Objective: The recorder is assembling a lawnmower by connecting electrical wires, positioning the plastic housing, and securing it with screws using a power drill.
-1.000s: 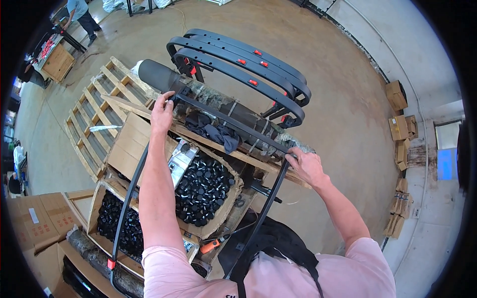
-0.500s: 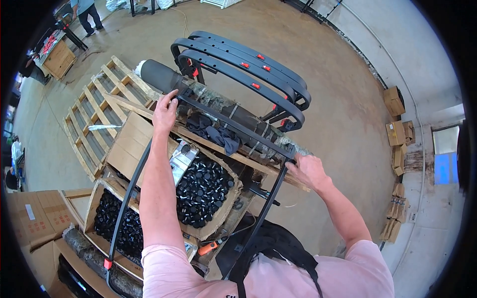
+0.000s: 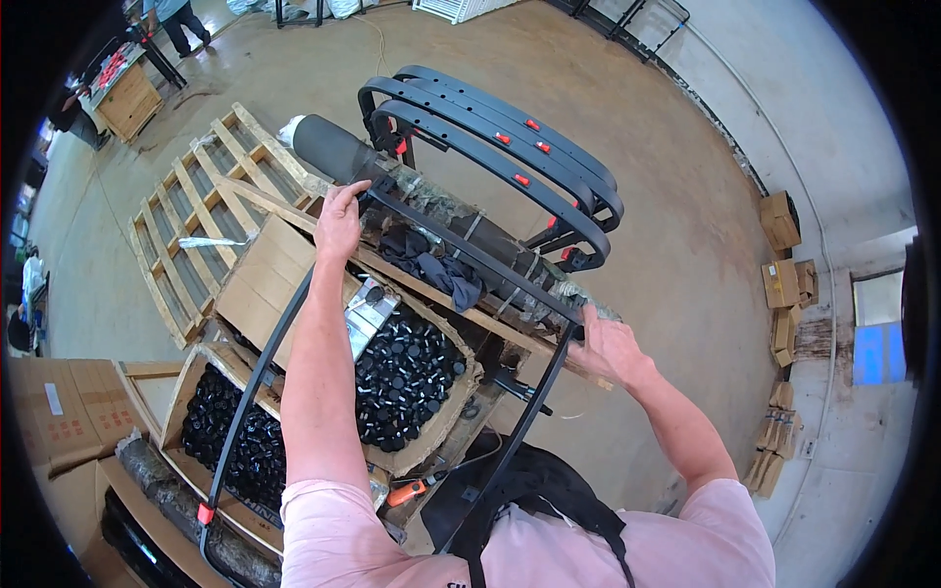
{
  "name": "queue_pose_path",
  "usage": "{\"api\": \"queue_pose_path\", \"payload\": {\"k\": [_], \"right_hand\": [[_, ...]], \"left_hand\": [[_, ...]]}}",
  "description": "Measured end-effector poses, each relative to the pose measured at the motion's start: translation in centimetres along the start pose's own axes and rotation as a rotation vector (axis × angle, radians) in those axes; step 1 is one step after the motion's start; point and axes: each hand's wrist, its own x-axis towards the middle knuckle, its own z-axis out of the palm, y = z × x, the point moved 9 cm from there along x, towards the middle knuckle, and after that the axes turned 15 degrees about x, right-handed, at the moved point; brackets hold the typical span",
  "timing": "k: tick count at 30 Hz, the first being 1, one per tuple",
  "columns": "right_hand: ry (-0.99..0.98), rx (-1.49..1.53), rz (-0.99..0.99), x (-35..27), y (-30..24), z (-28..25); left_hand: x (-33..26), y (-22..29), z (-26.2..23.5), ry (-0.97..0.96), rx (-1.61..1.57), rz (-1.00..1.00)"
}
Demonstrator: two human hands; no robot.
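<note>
Black frame [image 3: 470, 257] lengthwise away, both hands

The frame [image 3: 470, 257] under both hands is showing black, with a small red tag near its lower end at the lower left. The curved bars [image 3: 510, 137] in the upper middle are showing black too, dotted with small red clips. The long roll [image 3: 338, 147] beneath them is looking dark grey, with a mottled grey-brown wrap further along. The cardboard boxes [image 3: 265, 284] at the left are showing tan and are holding glossy black caps [image 3: 402, 377]. The pallet [image 3: 196, 225] is appearing pale wood. The shirt [image 3: 706, 539] is showing light pink. An orange-handled tool [image 3: 404, 492] is lying low in the middle. The floor [image 3: 686, 196] is showing dull brownish grey.
</note>
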Motion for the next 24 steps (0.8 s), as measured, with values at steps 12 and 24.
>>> {"api": "queue_pose_path", "payload": {"k": [12,24], "right_hand": [[-0.115,-0.247,0.02,1.0,-1.0,-0.6],[-0.224,-0.315,-0.045,0.3,-0.6,-0.4]], "left_hand": [[-0.1,1.1,-0.8,-0.004,0.008,-0.137],[-0.5,0.7,-0.6,0.008,-0.022,-0.136]]}}
